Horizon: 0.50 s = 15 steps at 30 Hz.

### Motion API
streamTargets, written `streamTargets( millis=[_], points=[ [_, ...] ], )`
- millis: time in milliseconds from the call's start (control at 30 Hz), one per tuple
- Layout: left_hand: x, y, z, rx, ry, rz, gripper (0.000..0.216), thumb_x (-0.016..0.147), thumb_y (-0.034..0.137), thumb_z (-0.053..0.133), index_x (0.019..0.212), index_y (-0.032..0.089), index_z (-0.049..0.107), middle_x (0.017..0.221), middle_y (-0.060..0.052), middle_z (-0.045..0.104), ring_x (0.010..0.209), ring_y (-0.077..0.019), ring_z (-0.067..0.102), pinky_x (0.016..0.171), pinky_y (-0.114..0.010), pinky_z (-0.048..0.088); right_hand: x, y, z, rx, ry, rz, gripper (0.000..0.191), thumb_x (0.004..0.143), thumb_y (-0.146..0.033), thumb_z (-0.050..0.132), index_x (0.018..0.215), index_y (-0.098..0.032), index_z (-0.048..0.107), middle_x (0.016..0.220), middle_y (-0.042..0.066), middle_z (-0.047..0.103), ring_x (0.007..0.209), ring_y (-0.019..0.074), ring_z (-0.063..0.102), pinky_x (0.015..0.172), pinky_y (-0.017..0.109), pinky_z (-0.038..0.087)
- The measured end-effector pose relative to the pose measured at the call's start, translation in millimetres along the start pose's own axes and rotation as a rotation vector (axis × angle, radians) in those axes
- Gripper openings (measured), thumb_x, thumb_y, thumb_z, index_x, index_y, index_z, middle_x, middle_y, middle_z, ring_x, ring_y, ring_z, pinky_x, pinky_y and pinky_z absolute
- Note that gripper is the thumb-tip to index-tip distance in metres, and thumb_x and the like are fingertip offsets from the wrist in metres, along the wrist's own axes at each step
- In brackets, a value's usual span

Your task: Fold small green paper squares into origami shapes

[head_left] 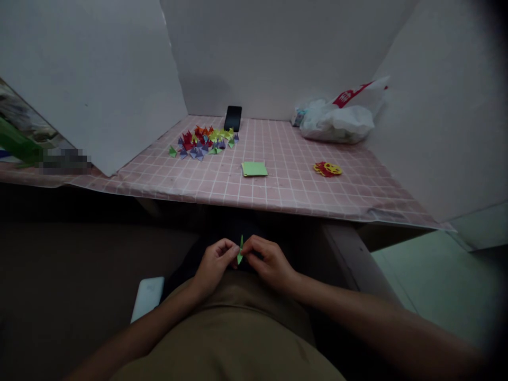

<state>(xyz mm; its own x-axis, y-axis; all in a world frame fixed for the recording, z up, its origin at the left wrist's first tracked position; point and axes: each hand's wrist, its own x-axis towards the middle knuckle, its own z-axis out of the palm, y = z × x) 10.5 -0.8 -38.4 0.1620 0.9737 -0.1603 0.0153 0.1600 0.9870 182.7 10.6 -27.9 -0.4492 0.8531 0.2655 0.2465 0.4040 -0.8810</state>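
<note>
Over my lap, a small folded piece of green paper (240, 253) stands nearly upright between my hands. My left hand (216, 262) pinches its left side with thumb and index finger. From the right, the bent fingers of my right hand (269, 260) grip the same paper. Its narrow tip points up above my fingertips, and part of it is hidden by them. On the table ahead lies a stack of square paper sheets (254, 169), green on top. Farther left stands a cluster of small origami cranes (203, 144) in red, orange, yellow, purple and green.
The table (286, 188) has a pink checked cover; its front edge lies beyond my hands. A black phone (233, 118) rests behind the cranes. At right are red and yellow flat pieces (327, 169) and a white plastic bag (339, 121). A white box-like object (148, 297) lies beside me.
</note>
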Motion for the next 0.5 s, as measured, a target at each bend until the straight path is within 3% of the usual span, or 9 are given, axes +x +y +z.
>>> streamTargets(
  millis=[133, 267, 400, 500],
  points=[
    [-0.4, -2.2, -0.4, 0.024, 0.031, 0.032, 0.021, 0.082, 0.035, 0.062, 0.073, 0.016, 0.06, 0.061, 0.003, 0.056, 0.058, -0.0114, 0.05, 0.06, -0.024, 0.039, -0.5, -0.7, 0.9, 0.006, -0.005, -0.002, 0.013, 0.086, -0.01, 0.05, 0.082, -0.019, 0.059, 0.08, 0.002, 0.06, 0.076, 0.015, 0.056, 0.071, 0.027, 0.044],
    [-1.8, -3.6, -0.1, 0.087, 0.1, 0.111, 0.019, 0.083, 0.033, 0.061, 0.076, 0.016, 0.061, 0.063, 0.002, 0.056, 0.059, -0.012, 0.051, 0.058, -0.023, 0.04, 1.5, -2.6, 1.5, 0.215, 0.024, 0.181, 0.005, 0.089, -0.023, 0.053, 0.091, -0.019, 0.057, 0.075, 0.0, 0.059, 0.069, 0.0138, 0.057, 0.066, 0.027, 0.045],
    [-3.0, -4.5, -0.3, 0.228, 0.122, 0.251, 0.017, 0.085, 0.03, 0.059, 0.075, 0.016, 0.061, 0.068, 0.001, 0.057, 0.064, -0.0126, 0.052, 0.061, -0.024, 0.041, 3.2, -2.3, 2.2, 0.26, -0.012, 0.28, 0.013, 0.087, -0.028, 0.056, 0.08, -0.017, 0.058, 0.068, 0.0, 0.058, 0.063, 0.0131, 0.055, 0.061, 0.026, 0.044],
    [-2.2, -5.7, 0.0, 0.262, 0.105, 0.255, 0.016, 0.086, 0.03, 0.059, 0.077, 0.016, 0.062, 0.07, 0.0, 0.058, 0.065, -0.013, 0.053, 0.062, -0.024, 0.042, 3.5, -1.5, 3.2, 0.233, 0.01, 0.31, 0.015, 0.085, -0.025, 0.057, 0.073, -0.017, 0.058, 0.063, -0.001, 0.057, 0.059, 0.0122, 0.053, 0.057, 0.025, 0.041]
  ],
)
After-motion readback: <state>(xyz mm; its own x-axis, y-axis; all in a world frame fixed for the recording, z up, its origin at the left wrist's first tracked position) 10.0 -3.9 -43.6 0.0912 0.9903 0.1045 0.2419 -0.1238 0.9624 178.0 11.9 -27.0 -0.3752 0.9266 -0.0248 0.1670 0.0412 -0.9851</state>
